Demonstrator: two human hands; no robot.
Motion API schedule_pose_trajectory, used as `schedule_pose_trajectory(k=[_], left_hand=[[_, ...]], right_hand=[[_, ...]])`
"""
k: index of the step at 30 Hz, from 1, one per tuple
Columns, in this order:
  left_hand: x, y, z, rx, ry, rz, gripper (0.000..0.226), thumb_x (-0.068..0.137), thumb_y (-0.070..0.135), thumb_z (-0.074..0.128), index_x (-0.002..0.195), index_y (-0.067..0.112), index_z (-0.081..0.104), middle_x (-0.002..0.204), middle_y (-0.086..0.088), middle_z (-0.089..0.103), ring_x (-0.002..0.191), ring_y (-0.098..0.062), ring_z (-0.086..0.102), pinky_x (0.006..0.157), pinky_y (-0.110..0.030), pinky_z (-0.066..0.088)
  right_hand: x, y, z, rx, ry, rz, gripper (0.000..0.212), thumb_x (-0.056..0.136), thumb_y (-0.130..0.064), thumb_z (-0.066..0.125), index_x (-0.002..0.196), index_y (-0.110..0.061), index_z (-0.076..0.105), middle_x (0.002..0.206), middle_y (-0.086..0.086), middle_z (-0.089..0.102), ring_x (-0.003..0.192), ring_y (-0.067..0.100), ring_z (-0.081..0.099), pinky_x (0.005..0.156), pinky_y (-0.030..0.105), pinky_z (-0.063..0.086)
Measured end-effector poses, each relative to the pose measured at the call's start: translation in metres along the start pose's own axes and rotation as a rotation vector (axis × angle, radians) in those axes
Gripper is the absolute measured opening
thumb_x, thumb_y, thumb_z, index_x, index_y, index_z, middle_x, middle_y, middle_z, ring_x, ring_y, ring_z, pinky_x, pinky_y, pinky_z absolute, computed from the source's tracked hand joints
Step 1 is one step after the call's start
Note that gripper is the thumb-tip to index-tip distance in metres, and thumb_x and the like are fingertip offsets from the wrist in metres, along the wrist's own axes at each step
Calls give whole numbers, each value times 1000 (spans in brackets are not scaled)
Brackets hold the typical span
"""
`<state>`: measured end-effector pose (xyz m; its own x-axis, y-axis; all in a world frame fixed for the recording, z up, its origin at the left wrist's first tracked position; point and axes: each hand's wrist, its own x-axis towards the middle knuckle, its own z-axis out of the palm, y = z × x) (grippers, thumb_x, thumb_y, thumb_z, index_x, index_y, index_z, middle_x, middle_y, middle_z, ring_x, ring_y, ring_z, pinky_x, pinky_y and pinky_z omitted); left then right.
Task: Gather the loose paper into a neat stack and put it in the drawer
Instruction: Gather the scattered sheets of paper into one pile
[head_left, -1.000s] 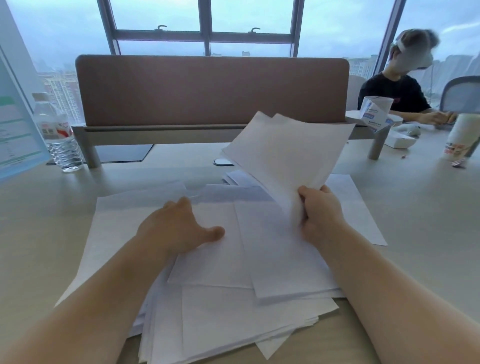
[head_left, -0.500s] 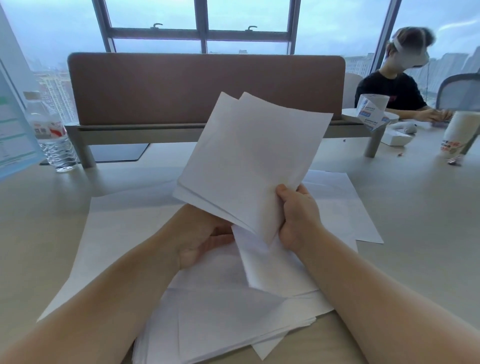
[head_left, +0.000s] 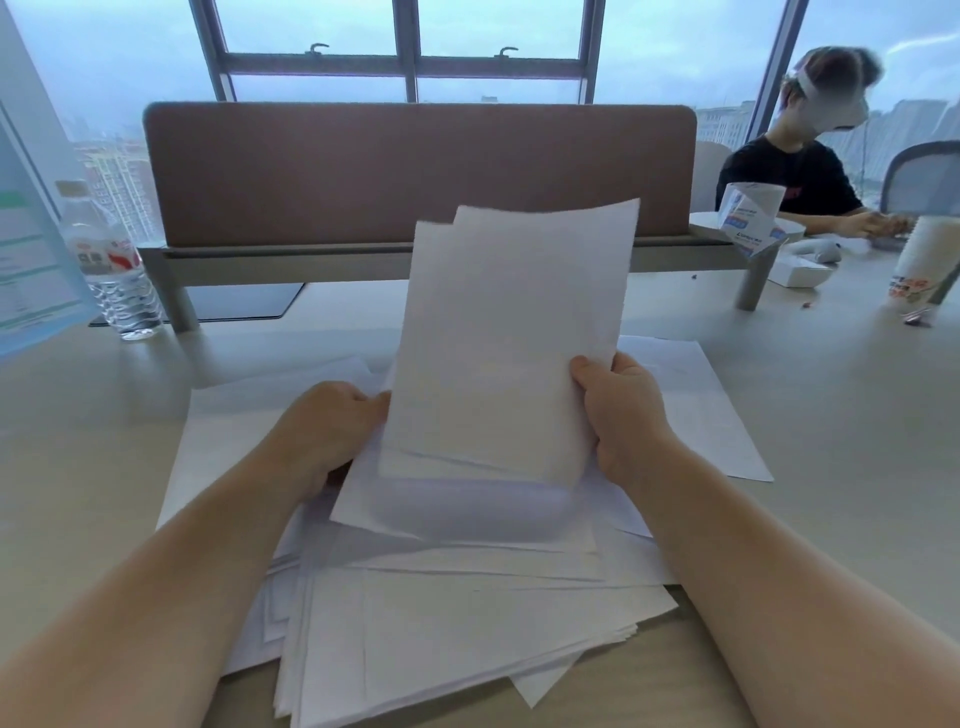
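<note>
A small bundle of white sheets (head_left: 509, 332) stands nearly upright above the desk, its top corners not lined up. My right hand (head_left: 618, 410) grips its right edge, thumb on the front. My left hand (head_left: 327, 436) holds the left edge, its fingers hidden behind the paper. Under the bundle lies a messy spread of loose white paper (head_left: 452, 623), fanned out at many angles on the pale desk (head_left: 78, 493). More single sheets (head_left: 696, 410) lie flat to the right and left. No drawer is in view.
A brown divider panel (head_left: 415, 171) crosses the desk behind the paper. A water bottle (head_left: 109, 270) and a blue-edged sign (head_left: 26, 249) stand at the left. At the right sit a person in black (head_left: 789, 171), a paper cup (head_left: 924, 265) and small boxes (head_left: 748, 218).
The bundle has swung from tilted in my right hand to nearly upright. My left hand rose off the spread paper and took the bundle's left edge.
</note>
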<state>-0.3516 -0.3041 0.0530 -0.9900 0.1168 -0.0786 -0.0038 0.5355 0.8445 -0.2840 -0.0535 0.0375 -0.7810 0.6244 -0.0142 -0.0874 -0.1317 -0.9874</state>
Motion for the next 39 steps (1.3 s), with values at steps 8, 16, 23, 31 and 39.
schedule_pose_trajectory(k=[8,16,23,31,39], left_hand=[[-2,8,1,-67,166,58,19,95,24,49,95,10,61,100,-15,67,81,-27,59,66,-36,44],[1,-5,10,-45,-3,195,17,89,18,71,105,23,72,97,6,79,87,-22,75,80,-42,62],[7,4,4,-758,-5,103,16,98,9,64,110,16,72,106,-9,80,92,-31,76,83,-49,63],[1,-2,10,-171,-83,279,23,98,42,64,112,24,70,104,3,78,98,-23,74,88,-42,59],[0,5,3,83,1,39,26,97,46,57,100,21,60,101,-6,65,90,-26,63,80,-38,50]], right_hand=[[-8,6,5,-520,-87,-206,15,87,-19,58,98,-15,66,93,2,73,88,28,69,83,48,59],[-15,16,13,-487,-273,-230,5,97,-25,59,97,-26,63,93,-4,72,85,20,67,78,37,55],[-12,6,10,-179,-244,7,58,60,-40,76,115,-24,65,109,7,76,98,33,74,88,60,60],[-6,8,8,-358,-202,-69,23,81,-18,63,98,-29,75,93,-2,80,90,30,76,84,54,62],[-1,-1,0,39,-10,72,31,95,3,48,100,-20,69,95,6,76,76,27,72,65,47,64]])
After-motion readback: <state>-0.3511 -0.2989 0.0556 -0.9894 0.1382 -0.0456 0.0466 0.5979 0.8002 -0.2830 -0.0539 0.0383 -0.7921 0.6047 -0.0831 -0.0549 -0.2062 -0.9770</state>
